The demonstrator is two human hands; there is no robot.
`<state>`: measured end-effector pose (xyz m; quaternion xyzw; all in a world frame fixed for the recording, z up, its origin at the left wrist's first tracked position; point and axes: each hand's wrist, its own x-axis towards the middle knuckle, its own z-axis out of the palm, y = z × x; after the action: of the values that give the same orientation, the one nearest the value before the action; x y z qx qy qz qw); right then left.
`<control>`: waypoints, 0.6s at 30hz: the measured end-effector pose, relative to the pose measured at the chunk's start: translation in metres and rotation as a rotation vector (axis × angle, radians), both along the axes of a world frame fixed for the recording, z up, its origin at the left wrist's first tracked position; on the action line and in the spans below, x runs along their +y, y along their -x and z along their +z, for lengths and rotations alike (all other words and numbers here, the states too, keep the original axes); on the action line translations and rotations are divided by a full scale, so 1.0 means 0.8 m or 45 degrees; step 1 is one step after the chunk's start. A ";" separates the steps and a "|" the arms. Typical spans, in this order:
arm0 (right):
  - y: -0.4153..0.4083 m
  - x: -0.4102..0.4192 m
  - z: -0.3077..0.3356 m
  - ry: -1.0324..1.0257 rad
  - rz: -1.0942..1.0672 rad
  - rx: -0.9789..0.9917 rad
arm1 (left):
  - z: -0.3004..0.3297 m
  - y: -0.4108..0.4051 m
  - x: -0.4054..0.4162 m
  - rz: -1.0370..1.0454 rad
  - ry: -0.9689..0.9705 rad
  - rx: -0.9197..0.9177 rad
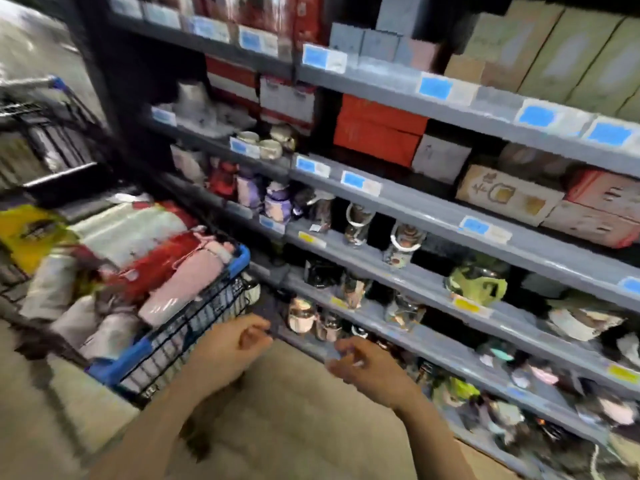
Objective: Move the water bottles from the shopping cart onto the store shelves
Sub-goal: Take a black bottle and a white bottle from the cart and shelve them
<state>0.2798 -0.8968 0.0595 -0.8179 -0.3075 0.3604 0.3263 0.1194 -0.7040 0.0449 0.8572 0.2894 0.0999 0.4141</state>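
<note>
- Water bottles (187,282): pink, red and pale ones lie heaped on their sides in the shopping cart (194,327), at its near corner, probably within reach for unloading. Blur hides labels.
- Left hand (228,348): grip loosely curled, holding nothing, just beside the cart's rim.
- Right hand (367,368): fingers slack, empty, hovering near a lower shelf.
- Store shelves (433,216): already carry bottles and boxes; gaps remain.
</note>
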 end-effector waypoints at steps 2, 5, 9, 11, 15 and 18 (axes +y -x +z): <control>0.040 0.062 -0.015 0.029 0.163 -0.015 | -0.006 0.064 0.043 0.108 0.014 0.028; 0.109 0.170 -0.024 0.051 0.327 -0.098 | -0.019 0.166 0.116 0.272 -0.004 0.068; 0.214 0.322 -0.050 0.006 0.259 -0.038 | -0.028 0.288 0.223 0.402 0.012 0.105; 0.259 0.385 -0.063 0.016 0.190 0.006 | -0.028 0.333 0.275 0.449 -0.001 0.139; 0.311 0.468 -0.068 0.087 0.143 -0.031 | -0.025 0.385 0.360 0.498 0.004 0.158; 0.319 0.509 -0.062 0.071 0.060 0.001 | -0.026 0.396 0.408 0.490 0.024 0.156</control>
<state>0.0245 -0.4897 0.0095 -0.8190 -0.3165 0.3769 0.2949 -0.1974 -0.3777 0.0244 0.7865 0.4735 0.1223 0.3771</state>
